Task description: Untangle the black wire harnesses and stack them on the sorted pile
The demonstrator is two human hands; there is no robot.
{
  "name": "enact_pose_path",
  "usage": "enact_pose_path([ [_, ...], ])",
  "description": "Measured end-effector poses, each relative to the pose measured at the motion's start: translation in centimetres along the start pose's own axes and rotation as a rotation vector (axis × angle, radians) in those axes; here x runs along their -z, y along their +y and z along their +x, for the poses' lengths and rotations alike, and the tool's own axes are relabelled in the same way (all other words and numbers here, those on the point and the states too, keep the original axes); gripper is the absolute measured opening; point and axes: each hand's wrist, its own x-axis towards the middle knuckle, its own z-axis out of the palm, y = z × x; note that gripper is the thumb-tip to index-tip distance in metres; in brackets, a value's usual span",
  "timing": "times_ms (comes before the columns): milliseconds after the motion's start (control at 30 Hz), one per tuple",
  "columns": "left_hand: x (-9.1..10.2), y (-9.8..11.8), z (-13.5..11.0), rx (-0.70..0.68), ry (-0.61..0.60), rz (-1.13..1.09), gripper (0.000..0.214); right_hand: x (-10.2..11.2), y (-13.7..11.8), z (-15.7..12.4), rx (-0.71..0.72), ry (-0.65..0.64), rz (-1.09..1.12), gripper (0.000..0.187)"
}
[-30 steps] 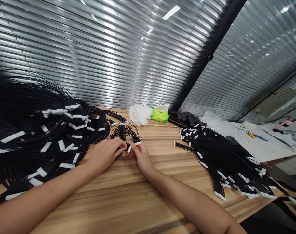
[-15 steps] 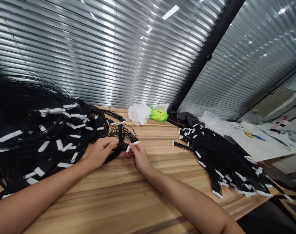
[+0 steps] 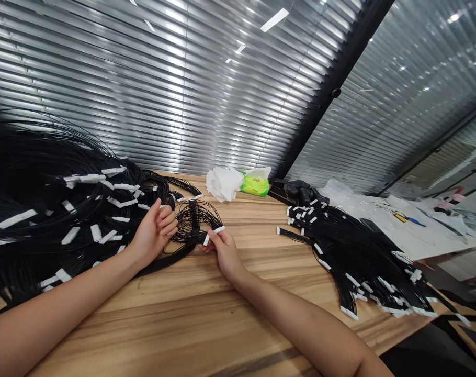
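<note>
Between the thumb and fingers of my right hand [image 3: 222, 248] are the white connector ends of a thin black wire harness [image 3: 206, 213]. The harness curves in a loop on the table, with a black band of wires crossing its middle. My left hand [image 3: 156, 230] is lifted beside the loop's left side, apart from it. Its fingers curl loosely, the thumb stands away from them, and nothing shows in its grasp. Behind that hand lies a large heap of black wire harnesses [image 3: 85, 204] with white connectors.
A second pile of black harnesses [image 3: 351, 251] lies on the right of the wooden table [image 3: 175, 330]. White tissue [image 3: 223, 183] and a green tissue pack [image 3: 256, 183] sit at the back by the blinds. A white table [image 3: 414, 230] holding tools and plastic stands farther right.
My left hand has let go of the wires near the connectors and moved left and up, its thumb now raised. My right hand has stayed on the connector ends.
</note>
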Motion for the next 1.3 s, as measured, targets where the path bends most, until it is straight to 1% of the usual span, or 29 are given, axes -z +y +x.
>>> enact_pose_path([
  [67, 0.1, 0.1, 0.0, 0.045, -0.003, -0.059, 0.05, 0.0, 0.0, 0.0, -0.002, 0.004, 0.001, 0.037],
  [167, 0.3, 0.0, 0.0, 0.053, -0.022, -0.066, 0.051, 0.0, 0.1, 0.0, -0.006, 0.009, 0.001, 0.037],
  [300, 0.2, -0.3, -0.2, 0.028, -0.073, -0.022, 0.05, 0.0, 0.2, 0.0, -0.01, 0.007, 0.004, 0.037],
  [500, -0.1, -0.5, -0.3, 0.007, -0.115, 0.078, 0.049, 0.1, 0.2, 0.1, -0.002, 0.002, 0.004, 0.037],
  [567, 0.0, -0.8, -0.3, -0.052, -0.122, 0.183, 0.045, 0.1, 0.3, 0.1, -0.001, 0.0, 0.0, 0.038],
  [600, 0.0, -0.9, -0.3, -0.111, -0.12, 0.267, 0.038, 0.1, 0.3, 0.2, 0.0, 0.0, -0.003, 0.039],
  [667, 0.2, -1.3, -0.7, -0.301, -0.121, 0.507, 0.021, 0.1, 0.2, 0.1, 0.001, 0.0, -0.009, 0.039],
  [700, 0.2, -1.5, -1.0, -0.425, -0.14, 0.659, 0.022, 0.1, 0.2, 0.1, 0.003, 0.002, -0.012, 0.039],
  [733, 0.3, -1.7, -1.4, -0.554, -0.196, 0.826, 0.025, 0.1, 0.1, 0.0, 0.006, 0.003, -0.012, 0.039],
  [767, 0.3, -1.9, -1.9, -0.674, -0.301, 0.995, 0.022, 0.1, 0.0, 0.0, 0.009, 0.005, -0.012, 0.039],
  [800, 0.3, -2.1, -2.4, -0.778, -0.452, 1.151, 0.018, 0.1, 0.0, -0.1, 0.012, 0.007, -0.01, 0.038],
  [833, 0.2, -2.4, -2.9, -0.852, -0.651, 1.283, 0.018, 0.1, -0.1, -0.2, 0.014, 0.01, -0.008, 0.038],
  [867, 0.1, -2.6, -3.4, -0.906, -0.856, 1.379, 0.023, 0.0, -0.2, -0.2, 0.015, 0.014, -0.007, 0.037],
  [900, -0.1, -2.9, -3.8, -0.939, -1.013, 1.449, 0.025, 0.0, -0.2, -0.2, 0.017, 0.019, -0.007, 0.037],
  [933, -0.2, -3.1, -4.1, -0.961, -1.108, 1.497, 0.026, 0.0, -0.2, -0.3, 0.018, 0.026, -0.007, 0.037],
  [967, -0.4, -3.4, -4.3, -0.968, -1.168, 1.528, 0.025, -0.1, -0.1, -0.3, 0.021, 0.033, -0.008, 0.037],
  [1000, -0.4, -3.6, -4.4, -0.974, -1.183, 1.547, 0.025, -0.1, -0.1, -0.3, 0.024, 0.041, -0.009, 0.038],
  [1100, -0.4, -3.7, -4.3, -0.965, -1.128, 1.571, 0.026, -0.3, 0.1, -0.4, 0.041, 0.067, -0.002, 0.037],
  [1167, -0.2, -3.6, -4.1, -0.943, -1.128, 1.585, 0.026, -0.3, 0.0, -0.4, 0.062, 0.091, 0.012, 0.036],
  [1300, 0.0, -3.3, -4.1, -0.962, -1.173, 1.601, 0.024, -0.8, -1.7, 0.3, 0.132, 0.142, 0.035, 0.034],
])
